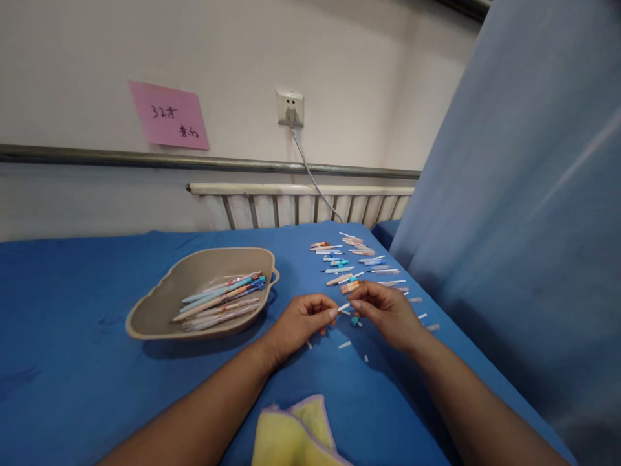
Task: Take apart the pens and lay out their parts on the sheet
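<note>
Between my two hands is a small white stick (343,307), its ends at my fingertips. My left hand (308,318) pinches its left end between thumb and fingers. The fingers of my right hand (383,310) are closed at the right end. Just below lies a small teal piece (356,321) on the blue cloth. A short white piece (345,345) and a tiny white bit (366,358) lie nearer to me. Beyond my hands, an orange patterned piece (350,287) rests among several pen parts (339,263).
A beige basin (155,310) with several assembled pens (220,299) stands on the left. A yellow cloth (286,437) lies at the near edge. Rows of pen parts run along the bed's right side, beside a blue curtain (524,194). A white railing (301,189) stands behind.
</note>
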### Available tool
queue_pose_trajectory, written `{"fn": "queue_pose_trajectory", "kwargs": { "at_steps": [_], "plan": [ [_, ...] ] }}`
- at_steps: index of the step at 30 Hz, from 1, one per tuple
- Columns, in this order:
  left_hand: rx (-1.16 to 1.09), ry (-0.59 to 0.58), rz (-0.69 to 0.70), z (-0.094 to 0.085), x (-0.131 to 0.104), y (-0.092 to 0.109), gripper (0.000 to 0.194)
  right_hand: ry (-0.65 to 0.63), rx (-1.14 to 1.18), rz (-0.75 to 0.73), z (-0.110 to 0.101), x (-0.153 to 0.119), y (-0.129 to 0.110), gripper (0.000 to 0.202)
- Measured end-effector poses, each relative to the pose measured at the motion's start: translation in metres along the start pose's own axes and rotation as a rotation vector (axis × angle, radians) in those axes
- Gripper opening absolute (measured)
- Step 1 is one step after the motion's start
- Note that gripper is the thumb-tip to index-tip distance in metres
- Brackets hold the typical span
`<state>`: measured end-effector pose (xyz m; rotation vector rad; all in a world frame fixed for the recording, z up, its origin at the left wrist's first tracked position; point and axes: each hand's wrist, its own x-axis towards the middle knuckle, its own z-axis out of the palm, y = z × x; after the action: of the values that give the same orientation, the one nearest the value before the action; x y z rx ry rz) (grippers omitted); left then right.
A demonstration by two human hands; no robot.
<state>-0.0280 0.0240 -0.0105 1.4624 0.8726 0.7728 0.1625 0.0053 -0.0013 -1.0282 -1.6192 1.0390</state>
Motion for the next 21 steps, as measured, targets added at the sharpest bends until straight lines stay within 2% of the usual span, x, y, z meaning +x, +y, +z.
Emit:
{"fn": "queue_pose_trajectory", "kwargs": {
  "at_steps": [16, 21],
  "plan": [
    [0.025, 0.013, 0.009, 0.0004, 0.0005, -0.0005, 0.025, 0.001, -0.103, -0.031, -0.0013, -0.0015, 0.0007, 0.006],
    [0.038, 0.018, 0.014, 0.0012, 0.0006, 0.0002, 0.024, 0.006, -0.21, -0.071, -0.0024, -0.0018, -0.001, 0.007]
  ]
}}
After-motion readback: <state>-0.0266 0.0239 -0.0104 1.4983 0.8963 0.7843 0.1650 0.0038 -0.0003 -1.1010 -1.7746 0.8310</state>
